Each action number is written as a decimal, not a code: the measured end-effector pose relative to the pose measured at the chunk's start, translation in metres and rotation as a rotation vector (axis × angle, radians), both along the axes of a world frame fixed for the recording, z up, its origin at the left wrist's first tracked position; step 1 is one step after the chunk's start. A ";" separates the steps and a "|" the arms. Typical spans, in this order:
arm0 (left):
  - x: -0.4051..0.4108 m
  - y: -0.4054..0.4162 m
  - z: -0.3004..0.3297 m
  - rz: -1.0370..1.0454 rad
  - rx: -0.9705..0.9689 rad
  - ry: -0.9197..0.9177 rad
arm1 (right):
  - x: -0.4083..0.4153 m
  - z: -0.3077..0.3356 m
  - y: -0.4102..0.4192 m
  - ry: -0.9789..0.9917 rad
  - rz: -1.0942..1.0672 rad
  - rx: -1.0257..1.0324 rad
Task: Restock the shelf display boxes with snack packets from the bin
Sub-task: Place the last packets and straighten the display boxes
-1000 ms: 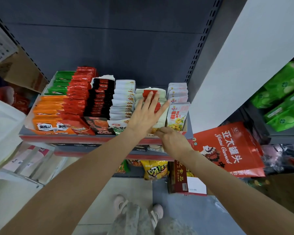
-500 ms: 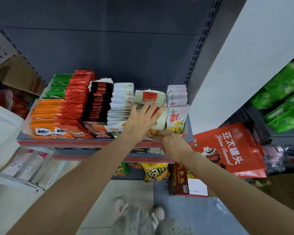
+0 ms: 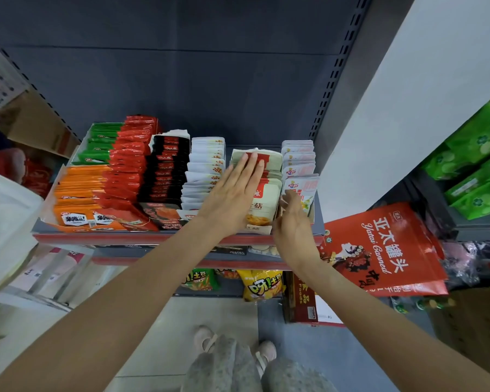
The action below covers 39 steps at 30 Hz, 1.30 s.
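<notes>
A row of pale green mushroom snack packets [image 3: 262, 199] stands in a display box [image 3: 259, 229] on the shelf [image 3: 96, 238]. My left hand [image 3: 232, 193] lies flat with straight fingers on top of those packets, fingertips on the rear red-labelled ones. My right hand [image 3: 293, 224] is open at the box's right front corner, fingers extended upward beside the neighbouring white packets [image 3: 299, 165]. Neither hand holds a packet.
Further boxes hold white [image 3: 207, 168], black [image 3: 167, 168], red [image 3: 128, 162], orange [image 3: 79, 188] and green [image 3: 102, 142] packets. A white bin [image 3: 6, 216] sits at the left. Red bags [image 3: 382, 250] hang right of the shelf. Lower shelves carry chips [image 3: 262, 284].
My left hand slid forward and flattened over the mushroom packets. My right hand uncurled from the box's front edge and opened beside its right corner.
</notes>
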<state>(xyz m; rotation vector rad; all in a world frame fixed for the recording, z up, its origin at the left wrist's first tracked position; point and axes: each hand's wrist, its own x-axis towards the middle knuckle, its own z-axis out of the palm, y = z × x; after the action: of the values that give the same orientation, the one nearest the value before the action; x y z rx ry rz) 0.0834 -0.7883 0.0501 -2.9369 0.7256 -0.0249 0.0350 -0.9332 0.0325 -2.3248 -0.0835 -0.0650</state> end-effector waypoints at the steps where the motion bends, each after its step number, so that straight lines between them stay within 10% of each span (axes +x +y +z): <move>1: 0.001 0.000 0.001 0.000 -0.007 0.044 | 0.003 0.002 0.003 0.015 -0.003 0.035; 8: 0.012 0.005 0.027 0.368 -0.744 0.383 | 0.012 0.001 0.016 0.090 -0.003 0.103; 18: 0.019 -0.005 0.039 0.385 -0.542 0.474 | 0.037 0.026 -0.003 0.113 0.010 0.037; 22: 0.049 0.002 0.042 0.185 -0.407 0.295 | 0.052 0.046 -0.006 -0.134 -0.009 -0.119; 26: 0.071 0.010 0.031 0.208 -0.215 0.368 | 0.083 0.049 -0.010 0.015 0.209 -0.439; 39: 0.083 0.009 0.027 0.221 -0.477 0.387 | 0.100 0.048 -0.018 0.042 0.262 -0.550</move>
<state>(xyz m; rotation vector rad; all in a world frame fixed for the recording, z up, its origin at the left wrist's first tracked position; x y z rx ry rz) 0.1667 -0.7790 0.0770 -3.5151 0.4798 0.4637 0.1348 -0.9508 0.0803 -2.8369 -0.4308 0.1582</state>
